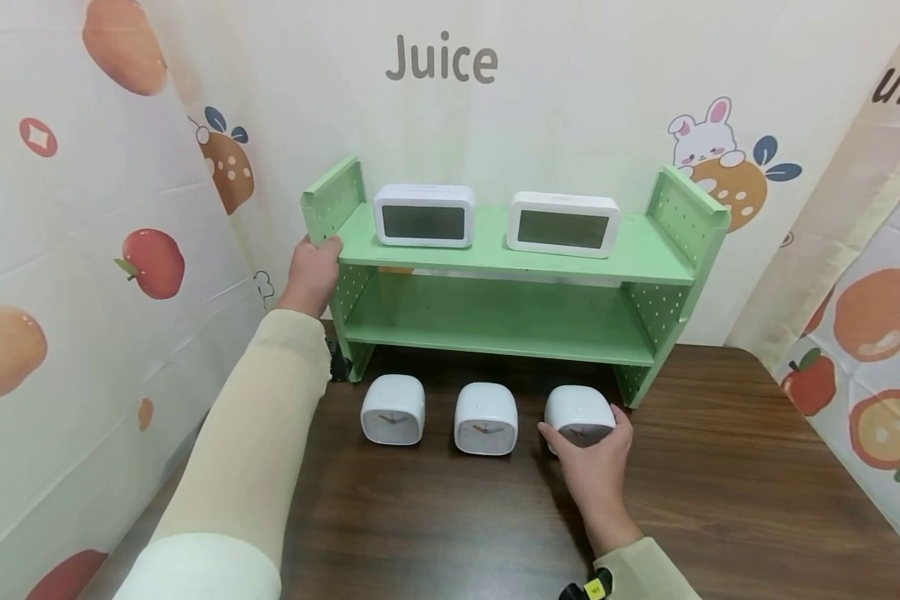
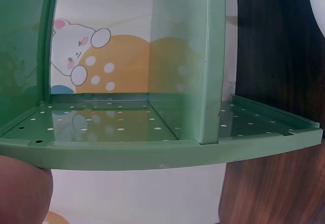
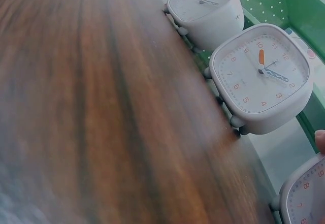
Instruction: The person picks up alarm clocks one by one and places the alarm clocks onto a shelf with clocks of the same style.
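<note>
My left hand grips the left side panel of a green two-tier shelf, near its upper board; in the left wrist view only part of a finger shows beside the panel's edge. My right hand holds the rightmost white alarm clock between thumb and fingers, at its sides. That clock stands on the table in front of the shelf. To its left are a middle alarm clock and a left alarm clock, both facing me in a row. In the right wrist view, the held clock is cut off by the frame.
Two white digital clocks with dark screens, a left one and a right one, stand on the upper board. Beneath is a dark wooden table. Fruit-patterned curtains hang behind and on both sides.
</note>
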`<state>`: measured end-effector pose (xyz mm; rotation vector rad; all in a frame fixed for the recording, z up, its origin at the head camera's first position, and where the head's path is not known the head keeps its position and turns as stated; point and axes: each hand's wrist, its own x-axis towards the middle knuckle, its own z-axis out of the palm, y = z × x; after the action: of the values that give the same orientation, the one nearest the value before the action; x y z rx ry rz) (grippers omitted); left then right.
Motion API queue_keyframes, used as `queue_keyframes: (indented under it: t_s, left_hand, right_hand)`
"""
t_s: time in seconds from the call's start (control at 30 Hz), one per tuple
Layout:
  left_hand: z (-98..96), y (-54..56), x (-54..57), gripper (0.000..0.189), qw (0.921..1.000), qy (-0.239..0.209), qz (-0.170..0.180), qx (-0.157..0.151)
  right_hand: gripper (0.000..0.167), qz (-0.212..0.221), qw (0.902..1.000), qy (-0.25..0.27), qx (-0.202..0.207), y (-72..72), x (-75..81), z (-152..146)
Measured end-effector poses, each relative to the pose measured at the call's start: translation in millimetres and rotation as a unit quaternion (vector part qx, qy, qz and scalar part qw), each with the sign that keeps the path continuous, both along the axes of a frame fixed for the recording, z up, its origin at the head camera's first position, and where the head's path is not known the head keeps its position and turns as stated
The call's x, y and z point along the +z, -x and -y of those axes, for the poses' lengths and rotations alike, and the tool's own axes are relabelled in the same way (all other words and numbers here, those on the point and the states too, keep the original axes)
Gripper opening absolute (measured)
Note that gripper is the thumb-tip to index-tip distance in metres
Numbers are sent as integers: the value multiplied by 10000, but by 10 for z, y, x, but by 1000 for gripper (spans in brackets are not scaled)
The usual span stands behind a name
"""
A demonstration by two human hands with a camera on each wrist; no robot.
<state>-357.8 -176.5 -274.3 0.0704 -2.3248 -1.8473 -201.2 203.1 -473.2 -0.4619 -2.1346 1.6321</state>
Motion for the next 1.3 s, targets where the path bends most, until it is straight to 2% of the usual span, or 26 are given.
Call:
queue_keyframes:
  t_s: [0.27,0.43,0.67,1.1,1.3]
  left_hand:
    - [-8,24,3,56,9999,-23,141,-5]
    - [-2,7,14,57,9999,-16,156,25]
    - [-1,22,10,56,9998,-62,185,85]
    - [-17,0,25,56,9996,-152,222,-20]
    - [-14,-2,24,55,9997,-165,194,11]
  right_hand:
    - [117,-1,9999,105,-54,-15,15,-10]
    - [118,-68,9998,210,-32,-32,104,-4]
    - [117,-182,9992,348,-54,-54,314,-29]
    - [115,-296,9981,545,14,-124,722,12]
    - [115,-358,9979,526,96,-76,955,44]
